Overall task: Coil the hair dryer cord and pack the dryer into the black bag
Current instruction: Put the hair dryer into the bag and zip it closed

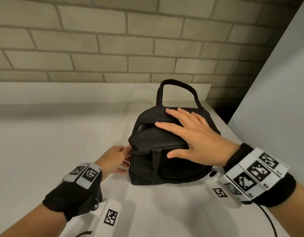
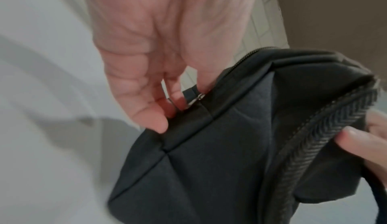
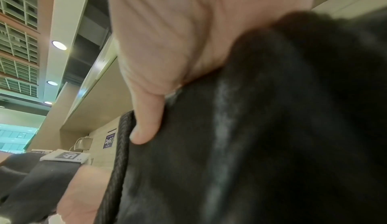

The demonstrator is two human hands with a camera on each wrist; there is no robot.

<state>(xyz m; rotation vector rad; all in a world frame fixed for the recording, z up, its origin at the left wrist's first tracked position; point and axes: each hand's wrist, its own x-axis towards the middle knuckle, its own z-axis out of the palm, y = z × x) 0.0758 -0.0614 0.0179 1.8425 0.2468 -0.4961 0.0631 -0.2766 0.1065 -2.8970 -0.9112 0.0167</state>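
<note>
**Clerk:** Black woven fabric, soft-sided: item one, the black bag point(image 1: 166, 161). Location?

**Operator:** I log it upright on the white counter point(image 1: 62, 134), carry handle point(image 1: 177, 93) standing up at the far side. The zip along the top is part open at the left end; something dark shows in the gap. I take that for the dryer, but I cannot confirm it, and no cord is visible.

**Clerk:** Hands?

**Operator:** My right hand point(image 1: 195, 135) lies flat on top, fingers spread and straight, pressing the cloth down, gripping nothing. My left hand point(image 2: 150, 71) pinches the small metal zipper pull point(image 2: 195, 99) at the bag's left corner.

**Clerk:** Handling notes?

**Operator:** Cloth is limp and will buckle under the slider, so I'd judge it needs steadying near the zip. Contents likely rigid, moderately heavy. Lift by the handle.
</note>
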